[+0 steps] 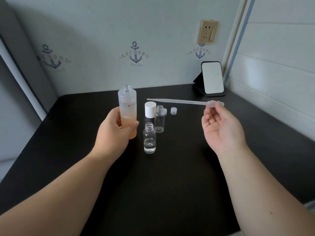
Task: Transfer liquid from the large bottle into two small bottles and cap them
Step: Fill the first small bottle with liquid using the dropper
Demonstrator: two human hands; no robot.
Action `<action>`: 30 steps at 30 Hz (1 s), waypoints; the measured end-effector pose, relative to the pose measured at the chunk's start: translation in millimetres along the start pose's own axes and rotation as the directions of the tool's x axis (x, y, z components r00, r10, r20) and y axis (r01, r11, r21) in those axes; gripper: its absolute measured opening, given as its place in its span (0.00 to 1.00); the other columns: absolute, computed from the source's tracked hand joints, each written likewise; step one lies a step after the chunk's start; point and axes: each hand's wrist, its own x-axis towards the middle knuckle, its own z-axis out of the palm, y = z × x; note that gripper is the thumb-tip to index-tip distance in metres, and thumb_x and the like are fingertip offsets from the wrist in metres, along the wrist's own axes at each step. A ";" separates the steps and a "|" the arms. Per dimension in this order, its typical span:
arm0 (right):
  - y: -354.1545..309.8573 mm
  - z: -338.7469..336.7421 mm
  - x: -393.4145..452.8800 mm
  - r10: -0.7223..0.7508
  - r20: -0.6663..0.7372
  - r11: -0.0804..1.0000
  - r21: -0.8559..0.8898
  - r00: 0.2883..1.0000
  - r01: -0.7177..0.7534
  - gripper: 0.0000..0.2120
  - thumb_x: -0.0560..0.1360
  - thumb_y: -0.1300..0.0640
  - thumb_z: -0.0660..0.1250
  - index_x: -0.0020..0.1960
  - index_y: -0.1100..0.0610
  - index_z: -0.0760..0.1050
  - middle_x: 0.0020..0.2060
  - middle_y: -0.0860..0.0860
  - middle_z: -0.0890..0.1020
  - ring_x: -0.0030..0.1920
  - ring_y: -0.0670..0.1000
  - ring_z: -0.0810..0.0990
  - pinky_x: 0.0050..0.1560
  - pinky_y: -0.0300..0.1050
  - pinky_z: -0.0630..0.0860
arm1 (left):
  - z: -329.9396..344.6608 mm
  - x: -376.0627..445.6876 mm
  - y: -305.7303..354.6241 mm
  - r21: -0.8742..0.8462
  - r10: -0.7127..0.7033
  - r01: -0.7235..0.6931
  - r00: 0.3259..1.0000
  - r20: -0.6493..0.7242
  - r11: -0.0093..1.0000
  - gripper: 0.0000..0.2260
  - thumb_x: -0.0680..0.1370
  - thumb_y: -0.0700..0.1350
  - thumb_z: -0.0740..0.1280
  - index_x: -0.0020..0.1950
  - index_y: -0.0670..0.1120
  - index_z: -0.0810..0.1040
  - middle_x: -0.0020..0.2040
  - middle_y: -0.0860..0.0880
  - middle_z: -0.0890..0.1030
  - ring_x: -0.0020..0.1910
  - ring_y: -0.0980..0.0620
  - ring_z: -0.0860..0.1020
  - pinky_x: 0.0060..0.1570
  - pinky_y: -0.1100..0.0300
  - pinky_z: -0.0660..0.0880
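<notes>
The right hand (pixel 221 126) pinches the bulb end of a clear plastic pipette (pixel 185 101) between thumb and forefinger, palm turned up and the other fingers loosely curled beneath. The pipette lies nearly level in the air, its thin tip pointing left above the cluster of bottles and stopping short of the large bottle's neck.

The left hand (pixel 115 132) grips the lower half of the large bottle (pixel 127 106), fingers curled round its far side and thumb across the front. The bottle stands upright with its threaded mouth uncovered; its frosted wall is clear at the top and shades to peach-orange lower down, and whether its base touches the table is hidden by the hand.

Just right of that hand stands the nearer small bottle (pixel 149 140), clear, uncapped, with a shallow layer of clear liquid at the bottom. Behind it, slightly to the right, stands the second small bottle (pixel 159 120), also uncapped; whether it holds any liquid I cannot tell. A white cylindrical cap (pixel 150 109) stands just left of that second bottle. One small clear cap (pixel 173 110) rests on the table to the right, and another small cap (pixel 165 111) peeks out from behind the second bottle.

All of this sits on a black table (pixel 170 176). At its far right corner a small mirror (pixel 213 79) leans on a black stand. On the anchor-printed wall above it is a gold wall socket (pixel 207 32).
</notes>
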 end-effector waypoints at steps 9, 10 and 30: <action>-2.9 1.2 -1.9 -0.034 0.003 0.998 0.044 0.999 0.033 0.15 0.80 0.61 0.68 0.37 0.56 0.87 0.43 0.51 0.87 0.40 0.47 0.85 0.41 0.37 0.79 | -7.5 -8.0 7.5 0.090 0.093 -0.096 0.995 0.038 0.991 0.18 0.75 0.51 0.71 0.52 0.75 0.71 0.50 0.66 0.78 0.46 0.56 0.80 0.47 0.46 0.81; -2.9 1.0 -1.8 -0.038 0.007 0.999 0.035 0.999 0.038 0.16 0.81 0.61 0.68 0.37 0.56 0.87 0.43 0.51 0.87 0.40 0.46 0.85 0.41 0.36 0.79 | -7.7 -8.3 8.6 0.107 0.105 -0.108 0.994 0.037 0.988 0.19 0.75 0.51 0.71 0.52 0.75 0.70 0.50 0.67 0.78 0.46 0.56 0.80 0.47 0.47 0.80; -4.3 -0.3 -2.6 -0.119 0.036 0.981 -0.149 0.992 0.123 0.16 0.80 0.62 0.67 0.36 0.54 0.86 0.41 0.50 0.86 0.37 0.45 0.81 0.40 0.36 0.77 | -10.6 -2.1 -1.9 0.311 0.165 -0.163 0.986 0.022 0.936 0.23 0.76 0.44 0.73 0.68 0.61 0.75 0.51 0.62 0.75 0.50 0.61 0.72 0.47 0.68 0.65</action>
